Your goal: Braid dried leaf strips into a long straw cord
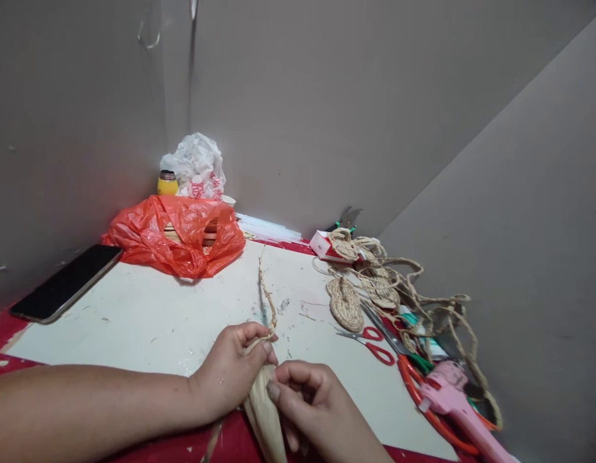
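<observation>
Bending at the wrist, the left hand (236,361) comes in on a forearm laid nearly level across the near side of the table (240,442), its fingers reaching to the right. Thumb and forefinger pinch narrowly on a braid (270,307) at its near end. The right hand (319,400) slants up from the bottom edge toward the left, fingers curled, thumb tip and forefinger closed on the right edge of a wide pale strip (265,411) just below the left hand. The two hands are close together, near the front edge of a pale board (157,325).

The braid points away from the person, toward the far wall. Its long axis runs up the board with a slight lean to the left and a gentle bow to the right, thinning to a wispy far tip. From the pinch the strip runs the opposite way, back toward the person and a little to the right, leaving view at the bottom.

Right of the braid lie a coiled woven piece (344,303) and red-handled scissors (373,341), with a pink glue gun (452,395) nearer; a red plastic bag (148,231) sits at the far left, beside a phone (69,283)
</observation>
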`<state>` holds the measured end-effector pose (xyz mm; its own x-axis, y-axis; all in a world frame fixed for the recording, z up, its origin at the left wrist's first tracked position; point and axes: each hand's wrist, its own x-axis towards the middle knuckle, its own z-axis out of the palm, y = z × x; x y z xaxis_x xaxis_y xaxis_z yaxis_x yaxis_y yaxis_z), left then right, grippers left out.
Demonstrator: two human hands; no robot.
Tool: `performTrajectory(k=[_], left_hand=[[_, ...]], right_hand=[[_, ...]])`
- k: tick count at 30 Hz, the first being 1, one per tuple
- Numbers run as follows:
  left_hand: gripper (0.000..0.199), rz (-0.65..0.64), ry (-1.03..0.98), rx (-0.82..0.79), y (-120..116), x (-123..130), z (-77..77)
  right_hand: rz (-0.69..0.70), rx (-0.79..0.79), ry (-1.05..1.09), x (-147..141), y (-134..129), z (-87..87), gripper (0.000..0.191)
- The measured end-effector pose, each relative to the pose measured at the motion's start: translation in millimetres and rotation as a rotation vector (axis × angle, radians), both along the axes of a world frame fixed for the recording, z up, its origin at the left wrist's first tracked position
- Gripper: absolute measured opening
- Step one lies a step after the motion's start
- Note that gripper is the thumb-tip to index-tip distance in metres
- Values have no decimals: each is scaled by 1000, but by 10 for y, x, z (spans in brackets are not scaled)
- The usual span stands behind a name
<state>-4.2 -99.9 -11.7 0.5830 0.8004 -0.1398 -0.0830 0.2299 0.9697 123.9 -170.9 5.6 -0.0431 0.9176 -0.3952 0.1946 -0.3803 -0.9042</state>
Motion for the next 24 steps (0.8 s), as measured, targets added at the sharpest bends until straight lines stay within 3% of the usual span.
performTrajectory(k=[4,9,12,18,24], left_hand=[[14,21,37,55,29,23,-28],[17,18,80,97,22,19,-42],[18,28,97,133,-1,8,-28],[16,-5,78,144,-21,8,-31],[18,-14,63,155,-25,17,-89]], right_hand=[[39,123,-162,-22,-6,-14,28],[140,560,-529,7,10,-140,24],[171,730,-718,18,7,-225,20],[205,826,-923,18,-29,-299,15],[174,857,-994,-2,-35,-279,14]])
